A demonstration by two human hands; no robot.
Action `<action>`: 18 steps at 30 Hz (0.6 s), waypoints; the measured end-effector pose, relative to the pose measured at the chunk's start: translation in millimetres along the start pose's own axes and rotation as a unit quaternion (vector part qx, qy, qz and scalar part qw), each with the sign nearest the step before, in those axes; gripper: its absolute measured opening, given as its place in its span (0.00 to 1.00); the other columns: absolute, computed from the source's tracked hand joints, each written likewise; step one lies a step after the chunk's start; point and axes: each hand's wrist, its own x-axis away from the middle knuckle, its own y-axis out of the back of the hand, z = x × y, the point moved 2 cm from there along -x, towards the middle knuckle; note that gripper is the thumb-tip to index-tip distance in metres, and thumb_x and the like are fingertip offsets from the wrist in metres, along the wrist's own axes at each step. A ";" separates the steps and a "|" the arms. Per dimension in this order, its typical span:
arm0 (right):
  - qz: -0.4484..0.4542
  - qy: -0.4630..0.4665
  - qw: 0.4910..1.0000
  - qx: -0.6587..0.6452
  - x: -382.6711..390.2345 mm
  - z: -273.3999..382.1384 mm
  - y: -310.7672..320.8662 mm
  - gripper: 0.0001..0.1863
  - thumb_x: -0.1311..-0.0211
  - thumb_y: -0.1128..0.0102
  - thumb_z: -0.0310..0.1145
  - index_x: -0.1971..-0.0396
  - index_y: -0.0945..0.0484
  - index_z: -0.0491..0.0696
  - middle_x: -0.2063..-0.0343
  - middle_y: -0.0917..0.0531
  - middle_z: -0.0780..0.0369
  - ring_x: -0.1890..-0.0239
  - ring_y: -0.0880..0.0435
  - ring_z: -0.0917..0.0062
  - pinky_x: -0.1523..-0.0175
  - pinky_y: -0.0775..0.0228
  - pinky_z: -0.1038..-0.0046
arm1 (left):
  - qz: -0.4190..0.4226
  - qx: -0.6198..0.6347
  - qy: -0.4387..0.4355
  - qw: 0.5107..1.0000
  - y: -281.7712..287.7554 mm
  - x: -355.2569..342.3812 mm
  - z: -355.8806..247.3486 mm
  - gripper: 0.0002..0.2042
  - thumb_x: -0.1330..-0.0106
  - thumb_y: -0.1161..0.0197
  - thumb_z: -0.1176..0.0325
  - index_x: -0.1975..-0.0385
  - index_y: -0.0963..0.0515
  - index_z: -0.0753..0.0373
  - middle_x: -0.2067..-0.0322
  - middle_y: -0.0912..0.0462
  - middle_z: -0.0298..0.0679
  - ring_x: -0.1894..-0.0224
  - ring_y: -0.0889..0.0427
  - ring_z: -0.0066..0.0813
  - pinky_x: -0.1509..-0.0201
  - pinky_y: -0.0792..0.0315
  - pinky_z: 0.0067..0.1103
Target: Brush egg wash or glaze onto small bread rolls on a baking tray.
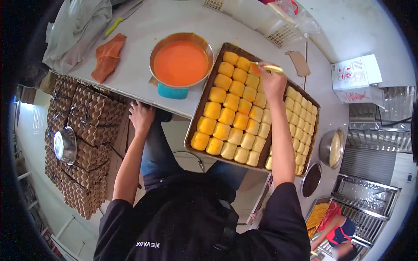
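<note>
My right hand (274,85) grips a yellow-handled brush (271,68), its bristles on pale square buns at the back of a large dark baking tray (268,169). Many buns in the left block (225,116) are glazed orange-yellow; those in the right block (297,119) are paler. Left of the tray, a steel bowl of orange liquid (180,61) sits over a turquoise base (172,91). My left hand (141,116) rests at the counter's front edge, fingers apart and holding nothing that I can see.
Stacked egg trays (91,169) with a steel bowl (64,145) stand at left. The counter (130,52) carries a cloth (108,58) and knife (114,27). At right are a white box (356,78), bowl (331,150), another person (340,230) and a second tray (317,215).
</note>
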 end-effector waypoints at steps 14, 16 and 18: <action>-0.003 0.066 0.997 -0.038 -72.2 -17.6 -14.3 0.06 0.47 0.37 0.29 0.70 0.20 0.42 0.72 0.18 0.55 0.69 0.18 0.74 0.63 0.29 0.75 | -0.031 -0.019 -0.015 0.999 -11.5 -6.1 9.4 0.28 0.47 0.39 0.56 0.49 0.32 0.66 0.46 0.35 0.54 0.46 0.34 0.52 0.48 0.35 0.43; -0.006 0.091 0.996 0.002 -56.2 -13.9 -12.5 0.06 0.47 0.37 0.29 0.70 0.20 0.43 0.70 0.18 0.53 0.68 0.17 0.71 0.62 0.29 0.74 | -0.045 -0.034 -0.013 0.998 -10.7 0.6 13.5 0.28 0.47 0.39 0.56 0.49 0.32 0.66 0.46 0.35 0.54 0.46 0.34 0.52 0.48 0.35 0.43; 0.056 0.030 0.993 -0.098 -29.0 -2.7 4.6 0.07 0.47 0.37 0.30 0.69 0.20 0.43 0.71 0.18 0.54 0.69 0.18 0.68 0.62 0.29 0.71 | -0.014 -0.028 -0.017 0.999 -1.0 0.4 8.6 0.28 0.47 0.39 0.56 0.49 0.32 0.67 0.46 0.35 0.53 0.46 0.33 0.52 0.49 0.34 0.43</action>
